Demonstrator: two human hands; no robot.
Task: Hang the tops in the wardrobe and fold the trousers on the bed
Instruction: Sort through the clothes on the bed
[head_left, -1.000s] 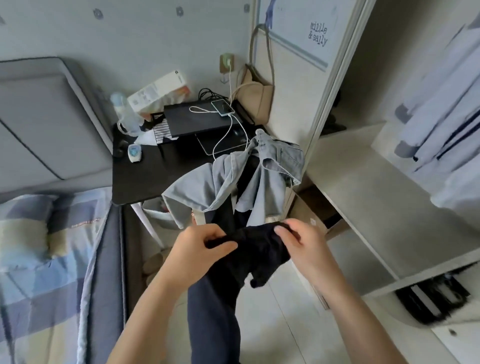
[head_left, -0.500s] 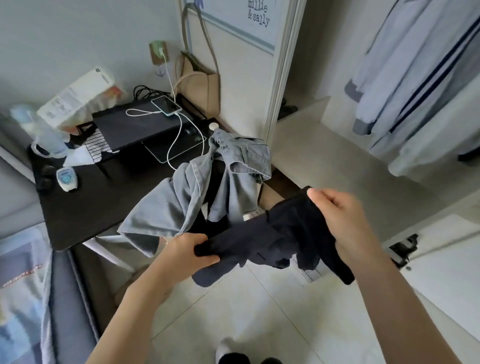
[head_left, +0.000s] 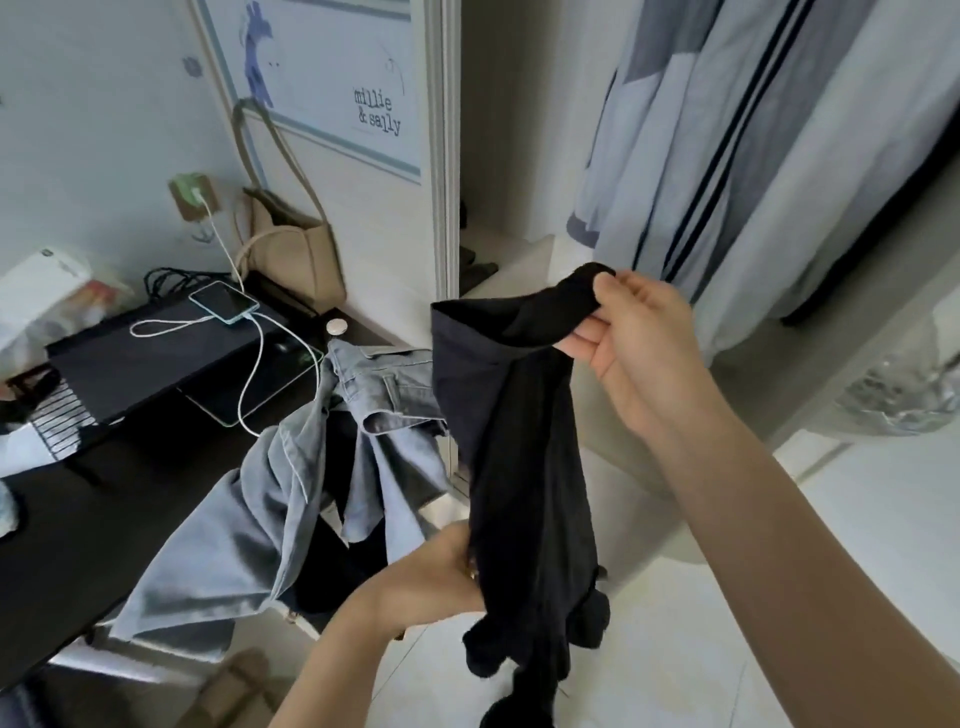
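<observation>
Black garment (head_left: 519, 441) hangs between both hands in front of the open wardrobe (head_left: 519, 156). Right hand (head_left: 639, 343) pinches its top edge, raised; left hand (head_left: 436, 577) grips lower fabric. Grey jeans (head_left: 291, 493) draped over dark tabletop (head_left: 104, 509) edge, left.

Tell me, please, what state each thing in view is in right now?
Black garment: hanging, held by both hands.
Right hand: pinches its top edge.
Left hand: grips it lower down.
Jeans: draped over the desk edge.
Phone: plugged in.
Wardrobe: open, shirts hanging inside.
</observation>
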